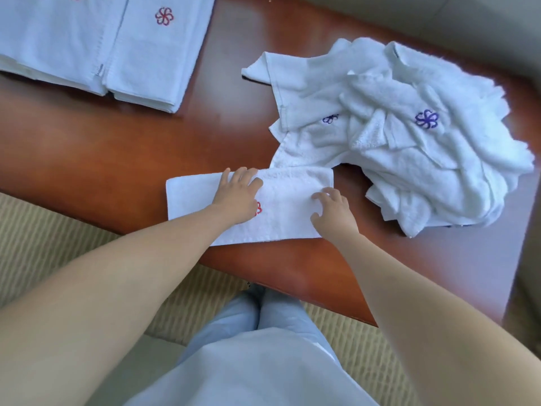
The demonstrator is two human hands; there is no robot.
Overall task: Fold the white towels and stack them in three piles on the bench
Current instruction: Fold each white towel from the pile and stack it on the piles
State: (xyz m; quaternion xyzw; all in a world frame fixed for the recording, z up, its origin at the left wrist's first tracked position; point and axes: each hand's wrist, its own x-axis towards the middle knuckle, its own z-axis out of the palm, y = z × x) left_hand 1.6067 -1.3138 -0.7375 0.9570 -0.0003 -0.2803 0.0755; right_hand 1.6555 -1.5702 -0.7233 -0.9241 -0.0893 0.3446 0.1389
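A person stands at the near edge of a reddish-brown worktop (205, 136), both bare arms reaching forward over a half-folded towel (287, 200) that lies flat against that near edge. The left hand (238, 196) is spread flat on the towel's middle, fingers straight and pressing the cloth down, partly covering a red flower emblem (258, 208). The right hand (332, 208) rests on the towel's right part with fingers bent, fingertips touching the fabric; whether it actually pinches a layer or only presses, I cannot tell from here.

Toward the far right corner of the worktop sits a loose heap of unfolded towels (409, 136), crumpled over one another, blue flower emblems showing on two of them. Its nearest fold just touches the far edge of the towel being worked. At the far left corner lie folded stacks (87, 48), two side by side, with a third barely hinted at the frame's top edge; the one nearest carries a red emblem.

By my reckoning the step in hand is smoothing and creasing this towel into a narrow band. The next move looks to call for one more fold, bringing one short end across to the other to match the stacked size, then carrying it over to the far left. The heap suggests plenty of work remains.
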